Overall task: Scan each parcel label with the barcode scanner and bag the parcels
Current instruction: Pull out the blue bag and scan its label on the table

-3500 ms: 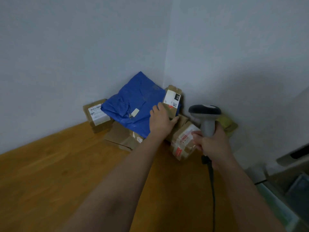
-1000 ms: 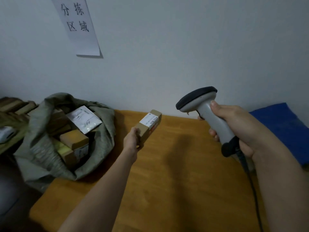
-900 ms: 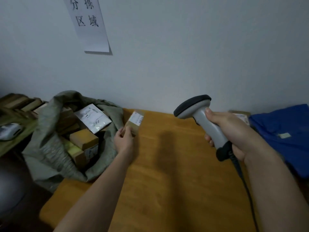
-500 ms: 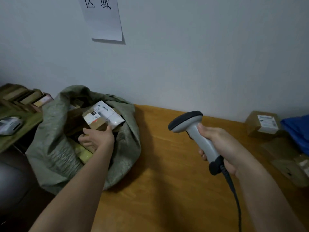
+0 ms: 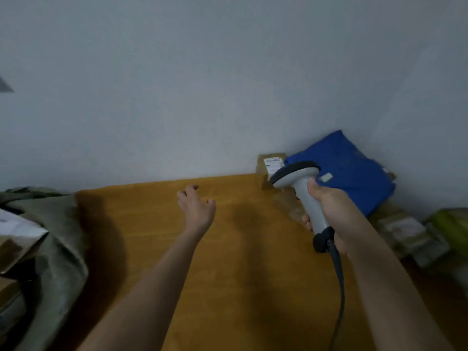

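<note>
My right hand (image 5: 331, 211) grips the handle of the grey barcode scanner (image 5: 301, 188), its dark head turned left and its cable hanging down. My left hand (image 5: 196, 207) hovers over the wooden table (image 5: 228, 274) with loose fingers and holds nothing. The grey-green sack (image 5: 60, 239) lies at the left edge with a labelled parcel (image 5: 15, 236) showing in its mouth. At the back right corner a blue poly-bag parcel (image 5: 354, 178) lies over cardboard boxes, and a small labelled box (image 5: 271, 165) stands against the wall behind the scanner.
Blurred cardboard parcels (image 5: 405, 231) and a yellow-green packet (image 5: 448, 219) lie at the right edge below the blue bag. The grey wall (image 5: 202, 84) runs along the back of the table and meets a side wall at the right corner.
My left hand has left the small box in the sack and swung right, empty, over the table. The view has turned right, back to the parcel pile. The scanner stays in my right hand.
</note>
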Demonstrator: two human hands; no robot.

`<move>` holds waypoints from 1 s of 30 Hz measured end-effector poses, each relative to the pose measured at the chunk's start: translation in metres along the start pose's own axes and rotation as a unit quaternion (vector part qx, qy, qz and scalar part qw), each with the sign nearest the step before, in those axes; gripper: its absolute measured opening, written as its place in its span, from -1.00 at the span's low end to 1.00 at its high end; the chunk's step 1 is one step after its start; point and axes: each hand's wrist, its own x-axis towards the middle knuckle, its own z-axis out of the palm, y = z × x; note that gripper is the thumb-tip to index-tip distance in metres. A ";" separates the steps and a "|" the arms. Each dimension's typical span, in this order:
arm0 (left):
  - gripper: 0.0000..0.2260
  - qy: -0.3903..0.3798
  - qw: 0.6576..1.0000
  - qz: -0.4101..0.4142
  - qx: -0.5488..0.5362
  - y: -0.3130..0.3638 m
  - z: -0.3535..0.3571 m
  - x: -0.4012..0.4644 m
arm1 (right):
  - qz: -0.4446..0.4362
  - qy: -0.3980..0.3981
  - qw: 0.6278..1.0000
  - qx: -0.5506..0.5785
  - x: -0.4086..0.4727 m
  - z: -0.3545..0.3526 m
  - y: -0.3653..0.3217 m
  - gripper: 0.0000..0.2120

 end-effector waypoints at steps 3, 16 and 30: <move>-0.51 -0.109 0.989 0.098 0.033 0.056 0.075 -0.031 | -0.006 0.037 0.999 0.033 0.024 -0.075 0.005 -0.59; -0.26 -0.256 0.770 0.343 0.473 0.157 0.316 -0.099 | 0.035 0.114 0.992 0.044 0.098 -0.282 0.047 -0.66; -0.51 -0.111 0.971 0.164 -0.137 0.177 0.228 -0.066 | 0.013 0.121 0.987 0.104 0.084 -0.276 0.038 -0.69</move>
